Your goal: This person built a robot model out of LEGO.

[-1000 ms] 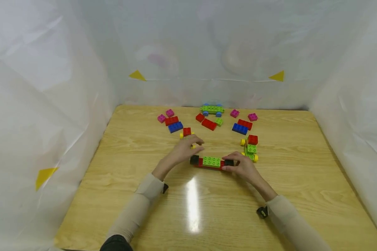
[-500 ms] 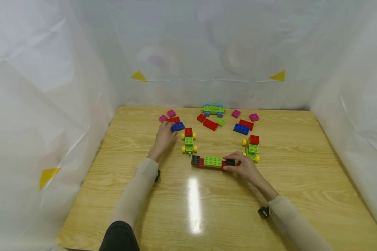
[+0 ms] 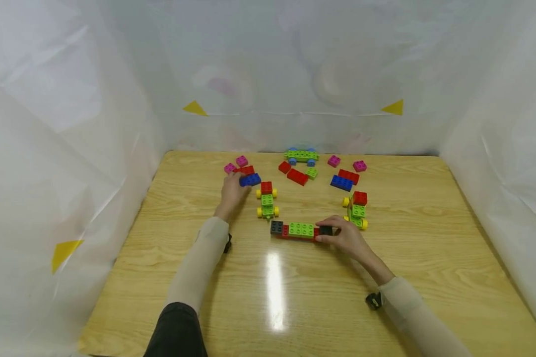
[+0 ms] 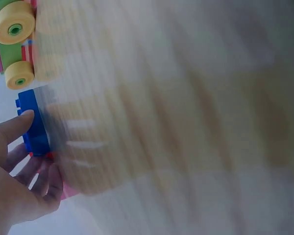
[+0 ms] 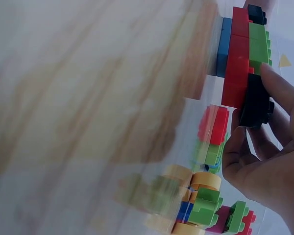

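Observation:
My left hand (image 3: 231, 192) is at the back left of the table, its thumb and fingers on either side of a blue toy brick (image 3: 251, 179). The left wrist view shows the thumb against the studded face of that blue brick (image 4: 37, 129). My right hand (image 3: 346, 235) pinches the black brick (image 5: 255, 100) at the right end of a long brick build. This build has red bricks (image 5: 236, 66) beneath, light green bricks (image 3: 301, 229) on top, and another black brick (image 3: 276, 227) at its left end. A blue brick (image 5: 224, 46) shows under the red ones.
Two small brick cars with yellow wheels stand nearby, the left car (image 3: 267, 201) and the right car (image 3: 358, 210). Behind are a green base (image 3: 301, 155) with blue wheels, a red brick (image 3: 297, 177), a second blue brick (image 3: 341, 183) and several pink bricks (image 3: 359, 165).
My left hand has moved away from beside the left car, back and leftward to the blue brick, and has its fingers around it. My right hand keeps hold of the build's black end.

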`<state>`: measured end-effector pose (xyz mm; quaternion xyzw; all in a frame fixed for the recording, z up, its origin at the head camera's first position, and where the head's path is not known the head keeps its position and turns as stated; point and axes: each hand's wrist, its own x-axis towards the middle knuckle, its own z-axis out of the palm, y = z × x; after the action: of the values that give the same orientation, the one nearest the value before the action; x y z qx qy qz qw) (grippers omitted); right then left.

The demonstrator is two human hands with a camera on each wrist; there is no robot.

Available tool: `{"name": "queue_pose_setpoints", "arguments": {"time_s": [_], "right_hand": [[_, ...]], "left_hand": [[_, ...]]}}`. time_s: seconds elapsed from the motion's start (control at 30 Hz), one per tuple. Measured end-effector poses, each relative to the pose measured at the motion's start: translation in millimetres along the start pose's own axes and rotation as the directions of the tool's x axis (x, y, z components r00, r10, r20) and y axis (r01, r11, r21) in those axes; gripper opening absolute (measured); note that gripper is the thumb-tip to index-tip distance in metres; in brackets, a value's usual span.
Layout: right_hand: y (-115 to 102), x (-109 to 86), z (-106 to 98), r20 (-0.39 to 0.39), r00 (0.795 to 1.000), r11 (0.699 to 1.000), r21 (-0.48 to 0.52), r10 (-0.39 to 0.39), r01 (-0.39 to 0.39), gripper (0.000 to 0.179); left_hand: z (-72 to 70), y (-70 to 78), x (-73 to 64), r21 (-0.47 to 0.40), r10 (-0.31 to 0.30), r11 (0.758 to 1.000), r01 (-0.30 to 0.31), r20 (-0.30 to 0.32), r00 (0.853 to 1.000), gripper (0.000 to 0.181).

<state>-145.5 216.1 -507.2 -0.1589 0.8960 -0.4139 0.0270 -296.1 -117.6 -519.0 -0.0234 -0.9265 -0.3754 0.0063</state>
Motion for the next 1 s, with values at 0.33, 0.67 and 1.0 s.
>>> {"name": "queue_pose_setpoints", "arguments": {"time_s": [0.33, 0.67, 1.0], "right_hand": [[-0.3, -0.4, 0.5, 0.005, 1.000, 1.000, 0.006, -0.006, 0.006, 0.038], [-1.5, -0.5, 0.3, 0.006, 1.000, 1.000, 0.006, 0.009, -0.009, 0.038], [-1.0, 0.0, 0.8, 0.005, 1.000, 1.000, 0.003, 0.002, -0.002, 0.036]], "left_hand": [[1.6, -10.3, 5.3, -0.080, -0.034, 0.996, 0.036, 0.026, 0.999, 0.039], [-8.7, -21.1, -2.0, -0.242, -0.039, 0.970, 0.039, 0.002, 0.999, 0.035], [-22.1, -22.4, -16.2, -0.252, -0.004, 0.968, 0.007, 0.010, 1.000, 0.036]]}}
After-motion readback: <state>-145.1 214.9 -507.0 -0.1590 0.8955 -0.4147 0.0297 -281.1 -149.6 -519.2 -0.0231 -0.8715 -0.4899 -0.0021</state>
